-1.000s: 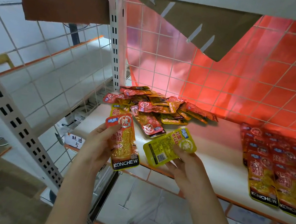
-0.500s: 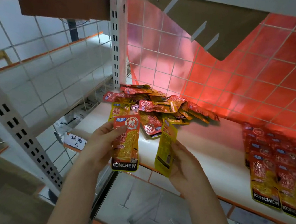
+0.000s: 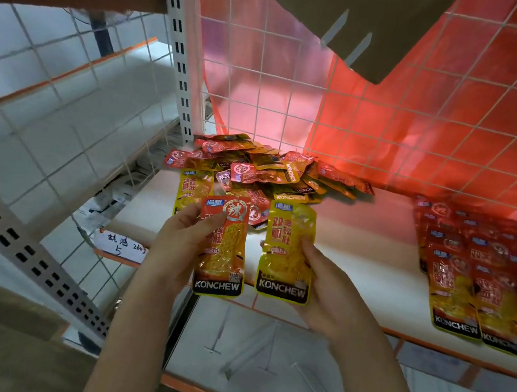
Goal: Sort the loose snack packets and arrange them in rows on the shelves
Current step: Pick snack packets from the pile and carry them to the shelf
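Both hands hold one packet each, upright and side by side, in front of the shelf edge.

Left hand (image 3: pixel 176 244) grips the red-topped packet (image 3: pixel 222 251) by its left edge, thumb on its face; right hand (image 3: pixel 321 282) grips the yellow packet (image 3: pixel 288 254) by its right edge. Each packet's long axis runs up and down, brand band at the bottom, and the two are just beside each other without overlapping. The loose pile (image 3: pixel 264 170) lies just beyond the hands, at the back left of the shelf (image 3: pixel 360 244). The arranged rows (image 3: pixel 480 272) of red-topped packets lie well to the right, nearer the right hand, their long axes also front to back. By my reading, the red-topped packet belongs there, which would mean crossing rightward past the yellow one.
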`<state>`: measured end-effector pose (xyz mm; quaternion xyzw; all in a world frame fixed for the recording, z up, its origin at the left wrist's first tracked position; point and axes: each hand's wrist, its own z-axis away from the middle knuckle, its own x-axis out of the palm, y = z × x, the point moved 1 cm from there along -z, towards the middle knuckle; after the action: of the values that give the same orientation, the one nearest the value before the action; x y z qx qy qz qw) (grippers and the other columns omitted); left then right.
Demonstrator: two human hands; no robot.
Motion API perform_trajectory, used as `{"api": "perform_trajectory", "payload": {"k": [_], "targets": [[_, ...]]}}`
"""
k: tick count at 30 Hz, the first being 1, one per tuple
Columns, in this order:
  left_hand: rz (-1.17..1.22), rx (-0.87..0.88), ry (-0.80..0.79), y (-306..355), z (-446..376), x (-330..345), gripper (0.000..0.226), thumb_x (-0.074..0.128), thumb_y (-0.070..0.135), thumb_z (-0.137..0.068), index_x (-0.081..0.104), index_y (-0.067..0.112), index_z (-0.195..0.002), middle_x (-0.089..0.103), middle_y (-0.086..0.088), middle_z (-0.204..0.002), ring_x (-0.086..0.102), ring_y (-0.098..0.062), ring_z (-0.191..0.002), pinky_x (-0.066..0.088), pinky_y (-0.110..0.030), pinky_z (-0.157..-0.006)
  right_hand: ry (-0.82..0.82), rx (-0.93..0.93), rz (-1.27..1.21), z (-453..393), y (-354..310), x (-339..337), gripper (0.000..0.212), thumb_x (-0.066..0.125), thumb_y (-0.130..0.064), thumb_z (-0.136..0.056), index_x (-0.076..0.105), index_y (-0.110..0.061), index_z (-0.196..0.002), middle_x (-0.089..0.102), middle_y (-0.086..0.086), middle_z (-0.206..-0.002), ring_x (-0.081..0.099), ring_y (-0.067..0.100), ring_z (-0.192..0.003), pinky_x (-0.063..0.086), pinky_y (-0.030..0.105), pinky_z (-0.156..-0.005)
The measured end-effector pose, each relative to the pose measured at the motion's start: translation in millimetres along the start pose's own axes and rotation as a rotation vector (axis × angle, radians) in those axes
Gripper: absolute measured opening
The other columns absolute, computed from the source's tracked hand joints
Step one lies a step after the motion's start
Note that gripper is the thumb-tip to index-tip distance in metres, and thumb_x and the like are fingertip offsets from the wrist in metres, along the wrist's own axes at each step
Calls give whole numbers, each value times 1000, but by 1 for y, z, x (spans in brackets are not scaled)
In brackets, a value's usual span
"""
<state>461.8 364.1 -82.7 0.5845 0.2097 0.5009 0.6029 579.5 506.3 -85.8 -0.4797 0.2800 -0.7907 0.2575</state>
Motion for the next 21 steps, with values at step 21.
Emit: {"api": "perform_trajectory", "payload": {"k": [21], "targets": [[-143, -105, -274, -72, 31, 165, 4, 64, 15, -85, 65, 18, -88, 72, 2, -76, 67, -12, -60, 52, -26, -48, 507, -367, 361, 134, -26, -139, 34, 62, -33, -75, 70, -13, -101, 73, 7, -102, 68, 23, -101, 47, 46, -99]]}}
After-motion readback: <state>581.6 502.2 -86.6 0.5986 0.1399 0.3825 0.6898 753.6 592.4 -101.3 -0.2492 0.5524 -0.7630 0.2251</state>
